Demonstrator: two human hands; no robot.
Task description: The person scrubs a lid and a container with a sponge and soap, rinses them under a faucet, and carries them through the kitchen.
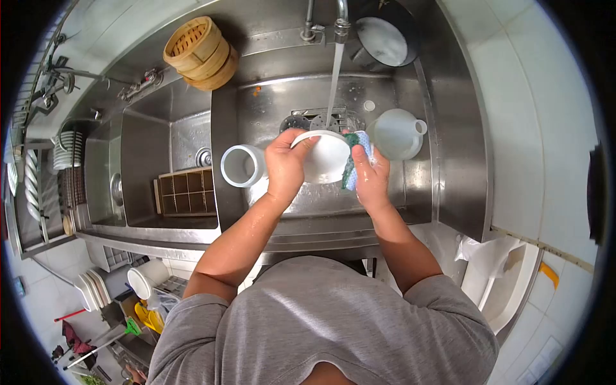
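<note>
My left hand [285, 168] is closed on the rim of a round white lid or shallow bowl [326, 159], its thumb over the near side. The white piece is tilted above the large sink, just in front of the running water [335, 77]. In my right hand [373, 176] is a green and pale-blue scrubbing sponge [350, 172], pressed against the right edge of the white piece. A white cylindrical container [242, 166] lies left of my left hand. Beyond my right hand is a translucent plastic jug [394, 133].
Stacked bamboo steamers [200, 52] stand on the back ledge at left. A dark pan with suds [384, 40] sits beside the faucet [342, 25]. The left basin [192, 125] holds a divided crate [186, 194]. Small orange scraps [257, 91] lie at the sink's back.
</note>
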